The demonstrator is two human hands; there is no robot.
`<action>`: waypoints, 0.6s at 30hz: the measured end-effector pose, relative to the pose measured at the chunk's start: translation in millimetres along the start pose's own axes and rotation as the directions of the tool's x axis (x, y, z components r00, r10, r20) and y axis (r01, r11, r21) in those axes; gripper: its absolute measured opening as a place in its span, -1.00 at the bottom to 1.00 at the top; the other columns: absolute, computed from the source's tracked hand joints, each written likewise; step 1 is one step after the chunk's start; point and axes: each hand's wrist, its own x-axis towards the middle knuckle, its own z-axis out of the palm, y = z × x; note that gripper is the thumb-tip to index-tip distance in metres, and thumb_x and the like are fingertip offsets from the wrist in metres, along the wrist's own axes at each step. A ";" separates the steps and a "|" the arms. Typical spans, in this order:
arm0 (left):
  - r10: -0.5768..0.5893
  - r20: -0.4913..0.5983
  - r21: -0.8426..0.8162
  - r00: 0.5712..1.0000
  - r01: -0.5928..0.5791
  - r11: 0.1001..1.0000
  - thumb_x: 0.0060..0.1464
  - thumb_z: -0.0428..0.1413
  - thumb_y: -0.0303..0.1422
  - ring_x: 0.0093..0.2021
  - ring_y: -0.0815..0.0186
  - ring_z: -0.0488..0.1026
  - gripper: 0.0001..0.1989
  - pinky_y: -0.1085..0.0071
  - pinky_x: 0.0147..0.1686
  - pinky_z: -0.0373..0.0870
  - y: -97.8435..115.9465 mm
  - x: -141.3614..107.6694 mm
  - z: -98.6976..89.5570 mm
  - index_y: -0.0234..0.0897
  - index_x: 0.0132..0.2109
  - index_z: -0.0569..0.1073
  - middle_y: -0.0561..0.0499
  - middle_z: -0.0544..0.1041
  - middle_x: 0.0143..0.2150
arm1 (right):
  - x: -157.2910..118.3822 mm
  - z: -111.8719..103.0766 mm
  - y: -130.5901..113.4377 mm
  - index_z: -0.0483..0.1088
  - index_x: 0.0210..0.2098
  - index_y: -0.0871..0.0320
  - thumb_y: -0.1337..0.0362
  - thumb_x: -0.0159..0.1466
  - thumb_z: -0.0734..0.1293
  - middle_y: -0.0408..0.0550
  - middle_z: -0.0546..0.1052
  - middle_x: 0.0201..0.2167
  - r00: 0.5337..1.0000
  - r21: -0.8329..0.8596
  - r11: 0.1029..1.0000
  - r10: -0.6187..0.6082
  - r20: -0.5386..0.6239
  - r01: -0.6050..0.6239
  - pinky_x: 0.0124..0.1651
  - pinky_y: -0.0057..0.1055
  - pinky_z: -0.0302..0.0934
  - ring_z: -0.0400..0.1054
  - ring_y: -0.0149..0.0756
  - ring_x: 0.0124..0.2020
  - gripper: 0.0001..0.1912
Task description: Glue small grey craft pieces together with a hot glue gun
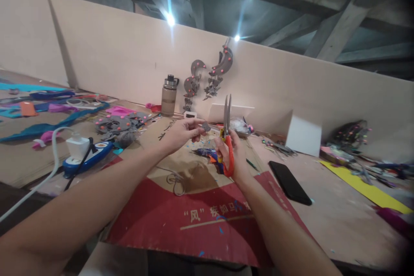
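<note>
Between the thumb and fingers of my left hand (183,133) is a small grey piece (206,127), perhaps felt. My right hand (238,153) grips a pair of scissors (228,151) with red and yellow handles. The blades point up and stand slightly apart, to the right of the grey piece and not touching it. Below the hands, a blue glue gun (203,152) with an orange part lies on the cardboard, partly hidden by my right hand. A loop of thin cord (176,183) rests nearer to me.
Red-and-tan cardboard (155,215) covers the table's middle. A black phone (289,182) lies right; a blue power strip (87,157) with a white charger is left. A bottle (169,95) stands by the wall, where grey crescent decorations (223,62) hang. Coloured scraps (58,108) spread far left.
</note>
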 end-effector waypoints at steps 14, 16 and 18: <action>-0.055 0.207 -0.165 0.977 0.091 0.982 -0.05 0.14 -0.44 -0.40 0.39 0.44 -0.59 0.45 -0.36 0.35 -18.6 -5.7 14.9 -0.36 0.01 0.45 -0.03 0.52 -0.35 | 5.7 0.1 6.9 0.24 -0.29 0.09 0.13 0.03 0.39 -0.32 0.30 -0.66 0.983 0.286 0.941 0.180 0.040 -0.184 -0.67 -0.56 0.08 0.13 -0.52 -0.71 -0.67; -0.120 0.113 -0.179 0.986 0.139 0.974 -0.09 0.14 -0.45 -0.47 0.42 0.42 -0.70 0.46 -0.43 0.34 -24.3 -3.7 15.2 -0.37 -0.14 0.50 -0.04 0.51 -0.36 | 6.8 -0.8 9.5 0.23 -0.31 0.10 0.12 0.03 0.39 -0.33 0.28 -0.68 0.977 0.310 0.927 0.211 0.037 -0.212 -0.67 -0.55 0.09 0.13 -0.52 -0.72 -0.68; -0.186 0.032 -0.150 0.982 0.188 0.971 -0.07 0.15 -0.38 -0.54 0.45 0.37 -0.79 0.48 -0.51 0.30 -28.4 -2.0 14.8 -0.39 -0.25 0.51 -0.03 0.50 -0.41 | 7.4 -1.1 10.4 0.24 -0.27 0.11 0.13 0.03 0.39 -0.34 0.27 -0.69 0.975 0.323 0.921 0.222 0.027 -0.218 -0.66 -0.55 0.10 0.12 -0.52 -0.72 -0.65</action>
